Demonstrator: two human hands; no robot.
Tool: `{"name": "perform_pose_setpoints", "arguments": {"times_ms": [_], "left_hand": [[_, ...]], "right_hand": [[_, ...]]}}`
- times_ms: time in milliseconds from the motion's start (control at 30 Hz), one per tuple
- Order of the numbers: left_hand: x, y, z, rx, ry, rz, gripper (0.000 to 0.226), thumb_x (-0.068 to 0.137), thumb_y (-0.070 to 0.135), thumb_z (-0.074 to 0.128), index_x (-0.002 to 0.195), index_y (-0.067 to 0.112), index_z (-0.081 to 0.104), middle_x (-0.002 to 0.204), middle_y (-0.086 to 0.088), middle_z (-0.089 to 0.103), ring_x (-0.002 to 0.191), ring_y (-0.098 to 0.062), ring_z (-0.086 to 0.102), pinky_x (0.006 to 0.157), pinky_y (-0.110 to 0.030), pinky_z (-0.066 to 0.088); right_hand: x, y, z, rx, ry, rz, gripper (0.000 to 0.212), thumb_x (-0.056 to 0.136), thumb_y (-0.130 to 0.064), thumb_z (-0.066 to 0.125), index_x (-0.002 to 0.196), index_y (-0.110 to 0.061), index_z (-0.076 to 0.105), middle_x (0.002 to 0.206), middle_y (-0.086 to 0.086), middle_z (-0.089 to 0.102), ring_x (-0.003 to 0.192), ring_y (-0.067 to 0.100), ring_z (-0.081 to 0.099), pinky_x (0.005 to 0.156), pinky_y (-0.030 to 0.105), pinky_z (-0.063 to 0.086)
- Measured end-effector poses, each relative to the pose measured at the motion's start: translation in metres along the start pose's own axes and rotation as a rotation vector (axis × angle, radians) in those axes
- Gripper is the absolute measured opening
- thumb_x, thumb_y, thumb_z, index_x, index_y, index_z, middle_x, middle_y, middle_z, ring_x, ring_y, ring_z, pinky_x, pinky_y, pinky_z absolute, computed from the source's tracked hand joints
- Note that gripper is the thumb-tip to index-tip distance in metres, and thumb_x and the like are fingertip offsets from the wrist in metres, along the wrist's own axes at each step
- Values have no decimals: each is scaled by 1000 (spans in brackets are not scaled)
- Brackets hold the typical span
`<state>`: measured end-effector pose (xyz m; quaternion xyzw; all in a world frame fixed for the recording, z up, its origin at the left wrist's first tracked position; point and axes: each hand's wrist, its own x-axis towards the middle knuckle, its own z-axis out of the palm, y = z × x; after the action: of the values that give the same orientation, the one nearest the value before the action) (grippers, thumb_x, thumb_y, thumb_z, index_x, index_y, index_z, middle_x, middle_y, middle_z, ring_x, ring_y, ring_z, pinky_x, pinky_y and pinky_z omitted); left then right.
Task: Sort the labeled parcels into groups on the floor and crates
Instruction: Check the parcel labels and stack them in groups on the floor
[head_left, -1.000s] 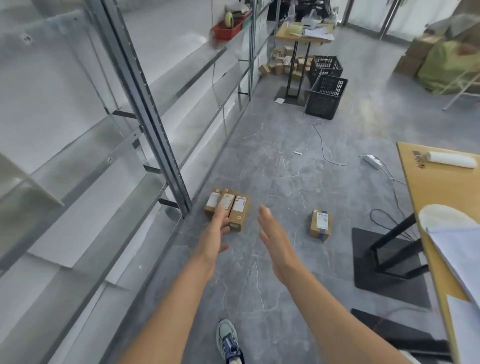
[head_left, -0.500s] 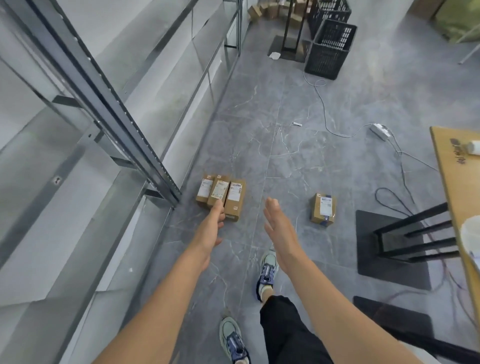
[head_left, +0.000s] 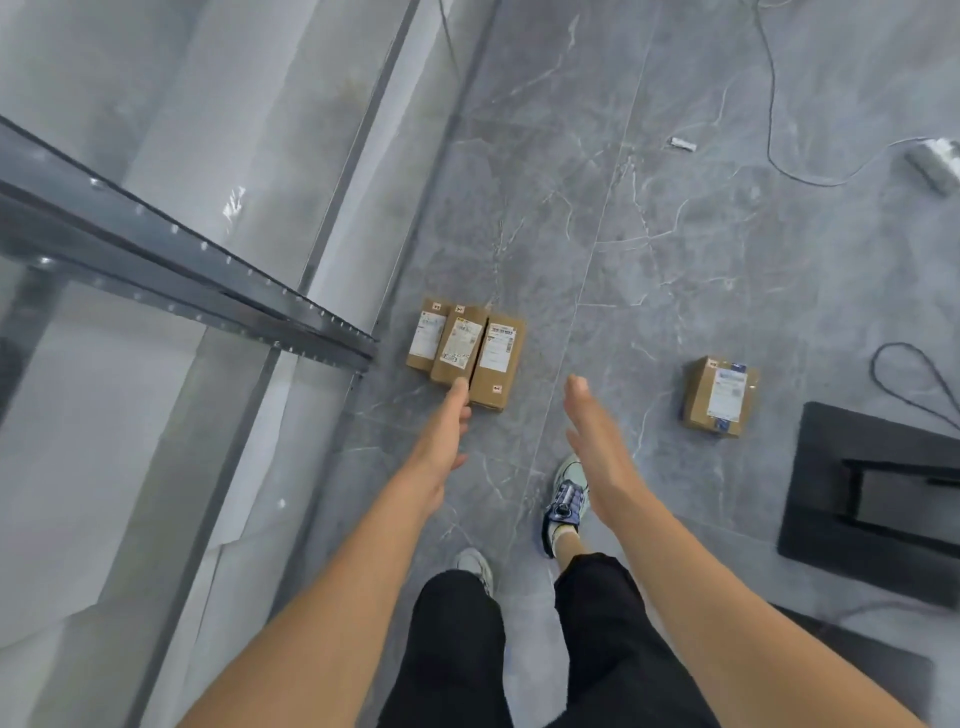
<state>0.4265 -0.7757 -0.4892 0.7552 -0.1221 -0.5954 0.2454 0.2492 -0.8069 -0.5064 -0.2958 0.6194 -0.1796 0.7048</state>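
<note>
Seems partway: three parcels (head_left: 467, 353) touching at mid-frame on the floor (head_left: 623, 260), lone parcel (head_left: 719, 397) apart, right. Empty, fingers straight: left hand (head_left: 441, 441), right hand (head_left: 597, 447).

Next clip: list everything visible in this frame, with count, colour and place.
row parcels: three, brown with white labels, side by side on the floor by the rack post
lone parcel: one, brown with white label, floor at right, apart from the row
rack: one, grey metal, left
floor: grey marbled tiles
power strip: one, white, top right
thin cable: one, dark, top right
looped cable: one, dark, right edge
table base: one, black, right
shoes: two, pale with blue, bottom centre
left hand: open, fingertips near the row
right hand: open, between the groups
</note>
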Motion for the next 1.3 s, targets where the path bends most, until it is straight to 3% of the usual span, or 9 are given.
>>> {"name": "perform_pose_setpoints", "arguments": {"times_ms": [233,467,733,967,1067,1233,1300], "left_hand": [[116,18,14,37,-34,-90,67,105,63,32,159,25,35,162,0,39,148,-19,37,122,-50,30],[295,-17,39,97,-94,-146,67,103,66,35,159,30,33,163,6,36,150,-16,33,122,-46,27],[454,-59,46,218,-141,-250,67,102,65,32,160,31,32,164,2,36,149,-25,34,119,-46,26],[522,-79,56,219,-60,-286,69,102,63,36,162,31,24,168,0,24,151,-29,29,118,-49,28],[531,-85,64,302,19,-226,63,105,52,37,161,25,25,165,-5,19,145,-29,33,104,-43,33],[541,-98,70,559,96,-58,50,102,43,40,145,17,43,154,-6,30,135,-29,35,110,-47,35],[546,-103,69,610,109,-11,45,103,43,40,138,16,49,148,-4,33,132,-26,35,104,-41,37]], "right_hand": [[117,10,4,-10,3,92,79,99,-77,34,165,-34,25,171,-12,24,156,12,23,130,47,15],[265,82,14,-18,40,182,72,105,-67,31,165,-28,25,170,-6,27,156,15,26,128,40,17],[401,155,46,31,110,235,75,103,-71,32,165,-28,25,171,-8,26,156,11,26,129,46,20],[470,179,55,69,146,300,75,103,-70,32,165,-28,26,171,-5,25,156,15,26,129,49,20],[487,183,60,68,140,296,70,105,-67,30,163,-28,30,171,-4,27,156,16,27,128,49,20],[506,194,64,61,128,289,65,106,-65,31,161,-30,35,169,-5,30,155,16,29,128,48,21],[510,199,62,62,130,298,67,105,-68,31,161,-31,35,169,-5,30,155,16,29,128,50,21]]}}
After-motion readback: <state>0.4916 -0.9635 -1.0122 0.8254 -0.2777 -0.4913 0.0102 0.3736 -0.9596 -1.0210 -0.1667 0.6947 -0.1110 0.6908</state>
